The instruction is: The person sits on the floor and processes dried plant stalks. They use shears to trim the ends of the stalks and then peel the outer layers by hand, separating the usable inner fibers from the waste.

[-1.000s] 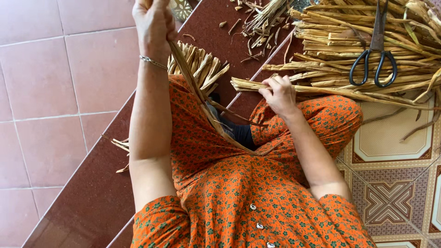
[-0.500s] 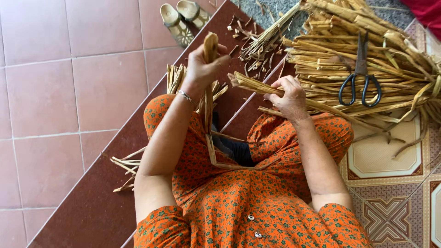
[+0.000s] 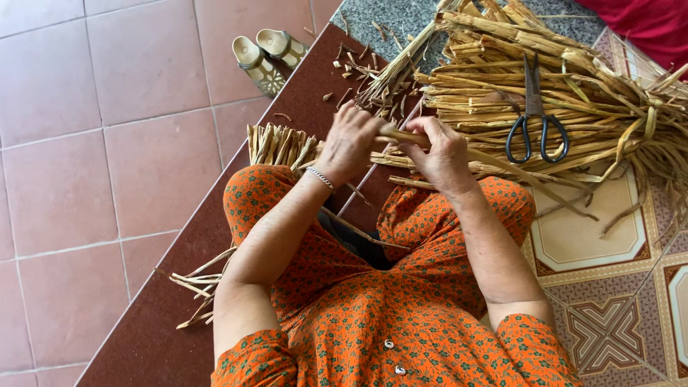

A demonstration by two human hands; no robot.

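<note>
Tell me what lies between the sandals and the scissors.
In the head view, loose cut bits and a bundle of dried reeds lie between the sandals and the scissors.

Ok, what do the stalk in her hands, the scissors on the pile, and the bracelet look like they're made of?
The stalk held by the left hand and right hand looks like dried plant fibre, maybe reed: pale tan, matte, stringy. The scissors look like dark metal, dull, with black loop handles, possibly coated. The bracelet seems to be silvery metal links, slightly shiny.
</note>
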